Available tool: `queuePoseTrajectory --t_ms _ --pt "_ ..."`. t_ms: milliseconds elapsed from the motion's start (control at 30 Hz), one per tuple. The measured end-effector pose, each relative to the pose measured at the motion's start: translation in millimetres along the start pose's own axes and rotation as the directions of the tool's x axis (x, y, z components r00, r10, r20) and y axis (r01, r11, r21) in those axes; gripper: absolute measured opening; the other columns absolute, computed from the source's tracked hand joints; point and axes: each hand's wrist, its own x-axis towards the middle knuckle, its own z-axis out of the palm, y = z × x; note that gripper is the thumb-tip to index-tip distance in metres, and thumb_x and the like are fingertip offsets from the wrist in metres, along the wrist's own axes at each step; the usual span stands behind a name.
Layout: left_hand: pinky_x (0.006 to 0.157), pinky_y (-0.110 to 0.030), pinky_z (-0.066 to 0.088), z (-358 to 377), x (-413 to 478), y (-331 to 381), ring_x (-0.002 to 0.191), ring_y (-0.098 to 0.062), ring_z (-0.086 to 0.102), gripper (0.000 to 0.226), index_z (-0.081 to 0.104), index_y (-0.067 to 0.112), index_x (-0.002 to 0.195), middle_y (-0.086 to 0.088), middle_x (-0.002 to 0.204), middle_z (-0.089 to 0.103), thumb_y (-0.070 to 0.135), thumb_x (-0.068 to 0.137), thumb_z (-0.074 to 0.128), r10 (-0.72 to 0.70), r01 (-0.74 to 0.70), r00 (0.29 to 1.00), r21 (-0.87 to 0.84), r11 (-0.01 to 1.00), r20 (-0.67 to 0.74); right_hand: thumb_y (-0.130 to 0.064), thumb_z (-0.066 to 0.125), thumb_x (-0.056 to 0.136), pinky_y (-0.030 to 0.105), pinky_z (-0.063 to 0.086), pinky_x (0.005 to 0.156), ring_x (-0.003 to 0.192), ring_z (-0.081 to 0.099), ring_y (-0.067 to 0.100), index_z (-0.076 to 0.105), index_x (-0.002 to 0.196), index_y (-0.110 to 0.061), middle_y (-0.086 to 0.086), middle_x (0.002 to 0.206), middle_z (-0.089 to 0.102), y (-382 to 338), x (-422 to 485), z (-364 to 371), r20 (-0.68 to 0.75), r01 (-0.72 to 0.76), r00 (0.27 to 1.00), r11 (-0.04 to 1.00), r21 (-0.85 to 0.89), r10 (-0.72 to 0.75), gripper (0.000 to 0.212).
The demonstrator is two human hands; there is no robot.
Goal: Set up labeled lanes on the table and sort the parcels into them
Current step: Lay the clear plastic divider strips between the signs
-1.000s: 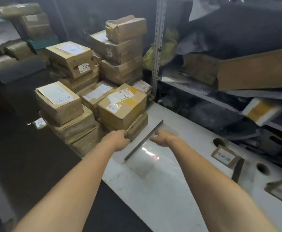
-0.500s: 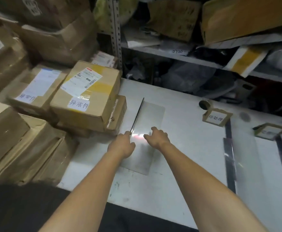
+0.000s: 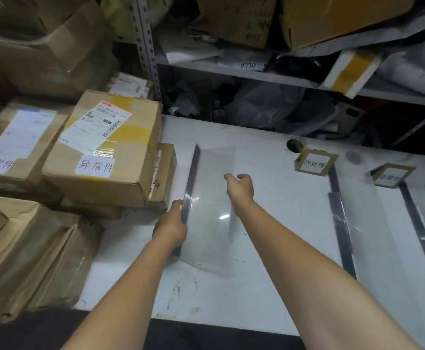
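Head, sealed parcels, left hand holding divider
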Motion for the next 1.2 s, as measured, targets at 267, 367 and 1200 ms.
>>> queuePoseTrajectory --t_ms 267,367,1200 --pt "0.094 -0.040 0.052 9 -6 18 0.115 -0.032 0.057 0.047 0.043 0.021 0.146 -0.012 0.137 0.054 0.034 0.100 0.040 0.015 -0.017 0.999 0.039 0.999 0.047 -0.039 0.058 0.097 0.038 0.063 0.071 0.076 0.067 0.025 0.058 0.119 -0.013 0.011 0.101 0.066 -27 -24 2 0.242 0.147 0.960 0.989 -0.021 -0.138 0.034" --pt "0.090 -0.034 0.048 2 -10 28 0.113 -0.030 0.057 0.043 0.051 0.019 0.140 -0.011 0.133 0.058 0.037 0.103 0.037 0.051 -0.051 0.999 -0.121 0.991 -0.004 -0.045 0.054 0.097 0.044 0.061 0.081 0.091 0.069 0.029 0.059 0.118 -0.015 0.008 0.108 0.065 -26 -32 16 0.304 0.210 0.939 0.967 -0.143 -0.159 0.037" --pt "0.071 -0.032 0.052 -26 -85 62 0.090 -0.024 0.063 0.022 0.064 0.023 0.120 -0.002 0.106 0.071 0.028 0.102 0.053 0.041 -0.074 0.888 -0.054 0.996 -0.459 -0.065 0.046 0.094 0.051 0.040 0.110 0.144 0.033 0.034 0.016 0.160 -0.021 0.007 0.162 0.027 -45 -50 13 0.396 0.230 0.915 0.912 -0.341 -0.083 0.084"
